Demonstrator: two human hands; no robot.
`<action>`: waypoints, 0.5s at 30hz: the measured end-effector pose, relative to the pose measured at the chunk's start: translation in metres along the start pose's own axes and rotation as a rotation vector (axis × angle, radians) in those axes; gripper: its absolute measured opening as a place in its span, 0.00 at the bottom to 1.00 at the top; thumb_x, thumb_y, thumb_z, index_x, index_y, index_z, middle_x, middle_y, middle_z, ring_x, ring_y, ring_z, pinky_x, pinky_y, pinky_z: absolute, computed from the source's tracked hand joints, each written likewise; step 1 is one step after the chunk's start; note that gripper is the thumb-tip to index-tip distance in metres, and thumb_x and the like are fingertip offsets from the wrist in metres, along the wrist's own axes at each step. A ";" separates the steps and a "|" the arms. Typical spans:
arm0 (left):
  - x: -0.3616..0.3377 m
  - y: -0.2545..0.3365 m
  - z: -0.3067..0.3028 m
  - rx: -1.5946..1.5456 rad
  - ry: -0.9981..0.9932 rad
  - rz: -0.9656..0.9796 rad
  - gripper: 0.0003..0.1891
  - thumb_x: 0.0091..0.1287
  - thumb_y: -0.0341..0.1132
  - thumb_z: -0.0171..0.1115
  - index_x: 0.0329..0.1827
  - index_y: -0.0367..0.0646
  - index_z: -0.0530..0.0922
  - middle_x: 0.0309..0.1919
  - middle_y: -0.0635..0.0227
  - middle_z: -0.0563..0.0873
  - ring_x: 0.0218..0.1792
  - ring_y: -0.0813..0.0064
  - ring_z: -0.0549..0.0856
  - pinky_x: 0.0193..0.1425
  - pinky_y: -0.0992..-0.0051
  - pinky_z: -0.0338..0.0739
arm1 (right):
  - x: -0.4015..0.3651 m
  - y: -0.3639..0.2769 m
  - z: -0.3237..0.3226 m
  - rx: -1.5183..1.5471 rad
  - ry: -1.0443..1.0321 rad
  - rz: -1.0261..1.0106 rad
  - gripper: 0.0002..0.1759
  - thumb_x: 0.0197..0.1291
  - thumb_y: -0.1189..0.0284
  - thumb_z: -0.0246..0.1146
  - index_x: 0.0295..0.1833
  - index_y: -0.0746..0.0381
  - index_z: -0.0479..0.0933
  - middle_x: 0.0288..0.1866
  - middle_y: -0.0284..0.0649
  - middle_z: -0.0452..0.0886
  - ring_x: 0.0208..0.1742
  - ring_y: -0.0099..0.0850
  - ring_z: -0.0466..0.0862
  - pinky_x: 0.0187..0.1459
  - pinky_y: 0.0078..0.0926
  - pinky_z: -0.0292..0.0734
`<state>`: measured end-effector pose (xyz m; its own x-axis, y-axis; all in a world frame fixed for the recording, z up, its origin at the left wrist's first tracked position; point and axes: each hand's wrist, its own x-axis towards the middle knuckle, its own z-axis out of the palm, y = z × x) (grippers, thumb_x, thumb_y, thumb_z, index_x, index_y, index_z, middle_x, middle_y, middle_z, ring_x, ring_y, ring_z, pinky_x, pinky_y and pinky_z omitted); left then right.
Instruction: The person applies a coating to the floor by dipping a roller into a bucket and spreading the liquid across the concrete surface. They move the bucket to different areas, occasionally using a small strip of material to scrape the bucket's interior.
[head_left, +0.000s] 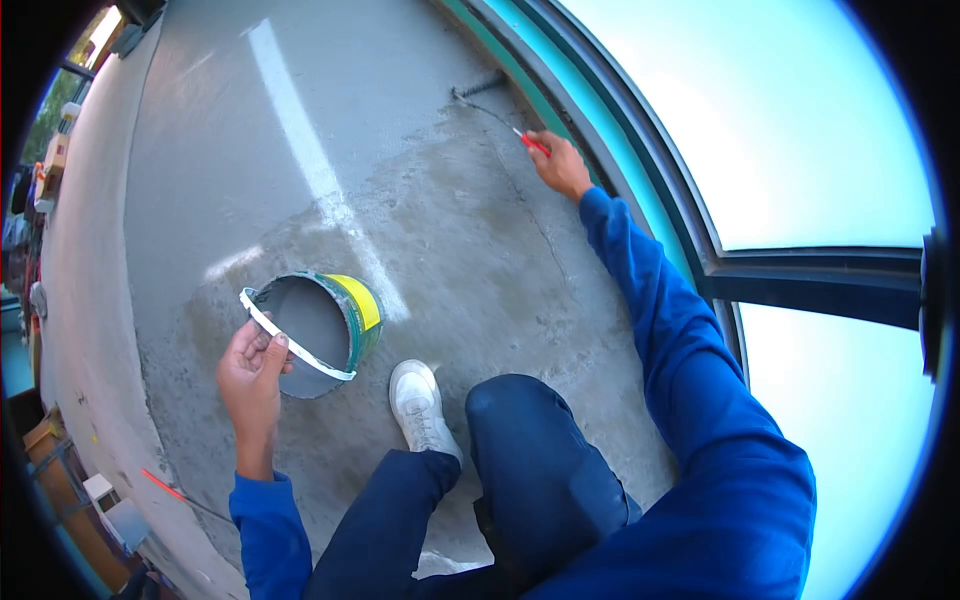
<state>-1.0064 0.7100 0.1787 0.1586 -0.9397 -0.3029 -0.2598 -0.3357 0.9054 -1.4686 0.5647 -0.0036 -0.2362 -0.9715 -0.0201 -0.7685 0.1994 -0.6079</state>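
My left hand (254, 372) is closed around the white bail handle (330, 370) of a green bucket (365, 345) with a yellow label. Grey paint (308, 318) shows inside, and the bucket tilts a little towards me. Stretched out ahead, my right hand (562, 168) grips the red handle of a paint roller (479, 88). Its roller head touches the floor near the window-side edge, where smooth grey coating meets rougher bare concrete (480, 230). A thin metal rod joins head and handle.
A framed window wall (800, 110) with a teal lower edge runs along the right. My white shoe (418, 405) stands on the concrete beside the bucket. Smooth grey coating (210, 130) covers the floor ahead. Boxes (55, 155) and other items line the far left, past a raised border.
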 end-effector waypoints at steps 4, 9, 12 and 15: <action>-0.002 -0.004 0.002 0.001 0.003 -0.034 0.23 0.67 0.32 0.63 0.62 0.30 0.71 0.40 0.67 0.84 0.34 0.83 0.81 0.34 0.83 0.76 | -0.078 0.013 -0.030 0.073 -0.038 0.112 0.20 0.62 0.62 0.59 0.59 0.50 0.78 0.54 0.49 0.82 0.57 0.51 0.79 0.57 0.45 0.74; -0.002 -0.003 -0.002 0.092 -0.006 -0.072 0.23 0.66 0.33 0.64 0.61 0.32 0.72 0.38 0.69 0.84 0.32 0.83 0.81 0.33 0.82 0.75 | -0.152 0.033 -0.047 0.122 -0.040 0.186 0.20 0.63 0.63 0.59 0.60 0.50 0.78 0.55 0.48 0.82 0.57 0.50 0.80 0.57 0.44 0.74; 0.007 -0.003 -0.007 0.158 -0.027 -0.089 0.24 0.65 0.33 0.65 0.61 0.29 0.71 0.36 0.67 0.85 0.30 0.81 0.82 0.29 0.82 0.75 | -0.195 0.045 -0.071 0.148 -0.086 0.213 0.20 0.64 0.63 0.59 0.61 0.51 0.78 0.55 0.47 0.82 0.57 0.49 0.80 0.57 0.44 0.74; 0.005 0.012 -0.004 0.271 -0.045 -0.140 0.24 0.65 0.33 0.65 0.61 0.30 0.72 0.36 0.67 0.85 0.29 0.82 0.82 0.28 0.82 0.74 | -0.244 0.061 -0.091 0.143 -0.120 0.241 0.20 0.64 0.62 0.59 0.61 0.51 0.77 0.55 0.46 0.82 0.57 0.49 0.80 0.57 0.43 0.74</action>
<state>-1.0044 0.7018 0.1892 0.1695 -0.8832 -0.4374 -0.4838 -0.4612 0.7438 -1.5120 0.8260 0.0361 -0.3232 -0.9082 -0.2659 -0.6056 0.4144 -0.6794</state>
